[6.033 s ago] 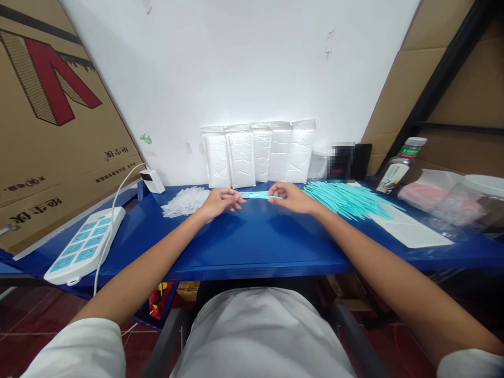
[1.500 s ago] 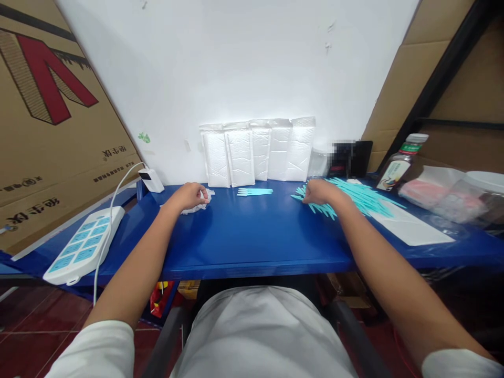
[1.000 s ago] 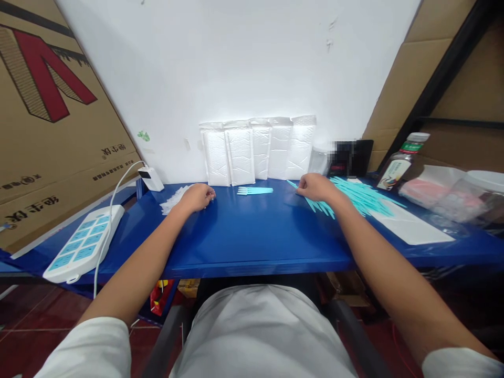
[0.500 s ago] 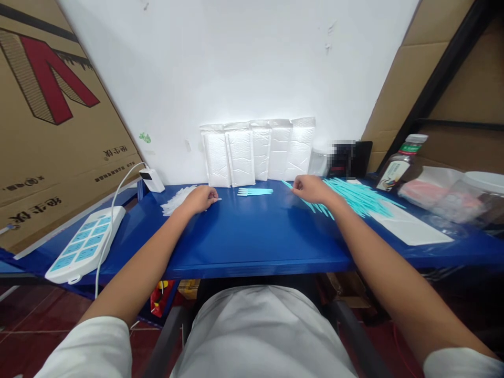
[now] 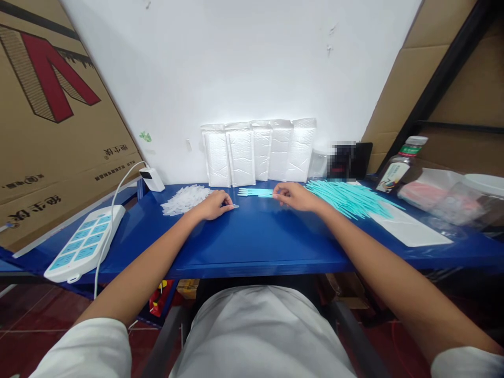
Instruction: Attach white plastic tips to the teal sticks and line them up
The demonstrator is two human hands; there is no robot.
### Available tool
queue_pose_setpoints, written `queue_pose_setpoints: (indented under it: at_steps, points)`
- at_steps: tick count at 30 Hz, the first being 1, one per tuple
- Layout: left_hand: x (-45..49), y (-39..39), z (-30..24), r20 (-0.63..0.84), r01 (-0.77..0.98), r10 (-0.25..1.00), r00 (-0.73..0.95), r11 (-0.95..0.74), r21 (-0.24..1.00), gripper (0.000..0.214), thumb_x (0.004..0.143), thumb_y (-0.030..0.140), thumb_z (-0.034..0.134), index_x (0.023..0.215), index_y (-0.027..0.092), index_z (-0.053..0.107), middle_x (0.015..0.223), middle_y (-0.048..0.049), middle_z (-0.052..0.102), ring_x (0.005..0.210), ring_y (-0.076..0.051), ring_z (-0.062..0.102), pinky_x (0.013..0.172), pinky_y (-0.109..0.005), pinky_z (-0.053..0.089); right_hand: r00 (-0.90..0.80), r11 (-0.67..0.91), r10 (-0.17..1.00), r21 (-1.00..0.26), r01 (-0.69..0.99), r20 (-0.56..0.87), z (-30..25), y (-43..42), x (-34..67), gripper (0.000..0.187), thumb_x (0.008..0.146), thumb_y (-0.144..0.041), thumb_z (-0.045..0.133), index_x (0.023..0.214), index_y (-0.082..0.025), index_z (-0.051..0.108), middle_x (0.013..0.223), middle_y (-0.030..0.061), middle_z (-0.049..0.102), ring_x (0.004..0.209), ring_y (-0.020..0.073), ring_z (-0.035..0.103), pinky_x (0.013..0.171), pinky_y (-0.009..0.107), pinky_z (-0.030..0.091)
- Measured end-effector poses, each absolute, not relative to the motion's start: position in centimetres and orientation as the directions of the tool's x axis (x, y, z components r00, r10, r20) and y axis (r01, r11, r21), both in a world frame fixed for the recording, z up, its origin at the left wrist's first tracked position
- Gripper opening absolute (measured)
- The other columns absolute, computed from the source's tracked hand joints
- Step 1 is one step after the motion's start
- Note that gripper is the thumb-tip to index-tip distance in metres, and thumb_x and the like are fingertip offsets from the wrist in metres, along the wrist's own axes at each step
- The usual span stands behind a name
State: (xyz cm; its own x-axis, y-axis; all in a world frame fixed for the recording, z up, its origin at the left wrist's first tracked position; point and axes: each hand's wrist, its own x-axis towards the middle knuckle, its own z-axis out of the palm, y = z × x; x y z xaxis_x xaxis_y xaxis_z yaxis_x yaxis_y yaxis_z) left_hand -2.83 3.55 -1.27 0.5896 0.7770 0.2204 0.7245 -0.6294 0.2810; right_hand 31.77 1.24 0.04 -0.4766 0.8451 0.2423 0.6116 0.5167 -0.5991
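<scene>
My left hand [image 5: 214,206] rests on the blue table [image 5: 255,241], its fingers pinched on a small clear plastic sleeve [image 5: 233,206] that pokes out to the right. Just behind it lies a heap of the same clear sleeves [image 5: 184,199]. My right hand [image 5: 294,196] is closed in a pinch on a thin teal stick. The stick's tip meets the right end of a small bundle of teal sticks [image 5: 254,192] lying flat between my hands. A large pile of teal sticks [image 5: 350,198] spreads to the right of that hand.
White bubble mailers [image 5: 260,152] lean against the wall. A white power strip [image 5: 84,244] and a charger [image 5: 151,179] sit at the left by a big cardboard box [image 5: 51,115]. At the right are a bottle [image 5: 399,165], a white sheet [image 5: 409,228] and plastic bags [image 5: 444,199].
My left hand has drawn a clear sleeve from the heap toward the middle. My right hand has left the big teal pile with a stick and moved left to the small bundle.
</scene>
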Motion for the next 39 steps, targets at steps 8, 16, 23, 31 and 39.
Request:
queue_pose_setpoints:
  at_steps: [8, 16, 23, 31, 39]
  points:
    - [-0.6, 1.8, -1.0, 0.291, 0.634, 0.786, 0.545, -0.613, 0.471, 0.037, 0.100, 0.055, 0.057, 0.095, 0.021, 0.070, 0.095, -0.0069, 0.079, 0.092, -0.024, 0.072, 0.086, -0.037, 0.054, -0.517, 0.510, 0.826, -0.693, 0.509, 0.227, -0.1, 0.7, 30.5, 0.041, 0.096, -0.056, 0.056, 0.088, -0.017, 0.068, 0.079, 0.0063, 0.075, 0.070, 0.0178, 0.064, 0.067, 0.028, 0.047]
    - [0.4, 1.4, -1.0, 0.334, 0.509, 0.792, 0.511, -0.592, 0.625, 0.037, 0.097, 0.055, 0.064, 0.096, 0.019, 0.071, 0.091, -0.0080, 0.080, 0.089, -0.023, 0.074, 0.083, -0.035, 0.054, -0.494, 0.517, 0.823, -0.729, 0.449, 0.280, -0.2, 1.1, 30.4, 0.043, 0.094, -0.056, 0.062, 0.099, -0.015, 0.075, 0.090, 0.0103, 0.080, 0.082, 0.0220, 0.068, 0.077, 0.032, 0.050]
    - [0.5, 1.9, -1.2, 0.333, 0.382, 0.833, 0.442, -0.511, 0.770, 0.047, 0.088, 0.062, 0.074, 0.095, 0.016, 0.074, 0.092, -0.0112, 0.080, 0.088, -0.025, 0.076, 0.082, -0.037, 0.058, -0.505, 0.551, 0.805, -0.706, 0.445, 0.310, 0.2, 0.9, 30.4, 0.043, 0.092, -0.052, 0.067, 0.109, -0.015, 0.080, 0.091, 0.0097, 0.081, 0.083, 0.0231, 0.069, 0.079, 0.035, 0.050]
    - [0.5, 1.9, -1.2, 0.332, 0.357, 0.848, 0.414, -0.486, 0.798, 0.047, 0.086, 0.061, 0.076, 0.095, 0.015, 0.075, 0.093, -0.0124, 0.081, 0.088, -0.026, 0.076, 0.082, -0.037, 0.058, -0.485, 0.563, 0.804, -0.700, 0.439, 0.343, 0.0, 1.1, 30.4, 0.042, 0.088, -0.053, 0.073, 0.105, -0.017, 0.084, 0.090, 0.0081, 0.082, 0.083, 0.0233, 0.070, 0.078, 0.034, 0.050]
    - [0.4, 2.1, -1.4, 0.344, 0.359, 0.847, 0.405, -0.494, 0.792, 0.045, 0.086, 0.059, 0.076, 0.095, 0.015, 0.076, 0.092, -0.0123, 0.081, 0.088, -0.026, 0.076, 0.084, -0.037, 0.058, -0.466, 0.583, 0.800, -0.675, 0.452, 0.379, -0.2, 1.5, 30.7, 0.037, 0.088, -0.050, 0.074, 0.104, -0.018, 0.085, 0.092, 0.0068, 0.083, 0.084, 0.0226, 0.070, 0.077, 0.033, 0.049]
